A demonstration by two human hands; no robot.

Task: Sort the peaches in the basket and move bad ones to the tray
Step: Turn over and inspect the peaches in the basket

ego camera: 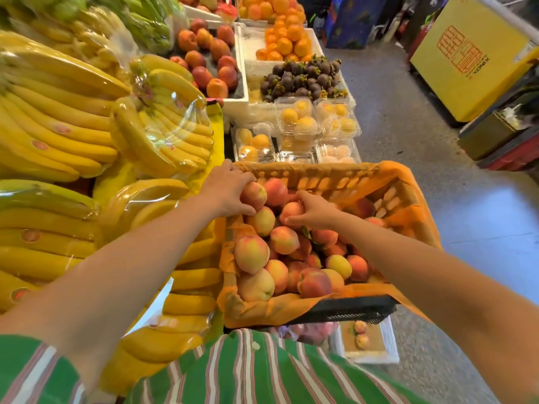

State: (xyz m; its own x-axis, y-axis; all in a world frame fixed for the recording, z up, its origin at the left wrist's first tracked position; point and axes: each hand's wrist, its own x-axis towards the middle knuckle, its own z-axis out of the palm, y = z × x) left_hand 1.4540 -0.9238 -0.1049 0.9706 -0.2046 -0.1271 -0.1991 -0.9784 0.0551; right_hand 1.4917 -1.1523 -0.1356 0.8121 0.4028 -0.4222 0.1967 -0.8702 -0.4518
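We judge that tugging one free could roll peaches [252, 253] over the near rim of the basket [335, 176] and bruise them. Counting outward: two on the tray [373, 358] at five o'clock, about two dozen showing in the basket. At eleven our left hand [226, 191] grips one, and at twelve our right hand [316, 212] grips another.

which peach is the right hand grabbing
The peach at the far end of the basket, pinched by the right hand; the left hand grips its left neighbour.
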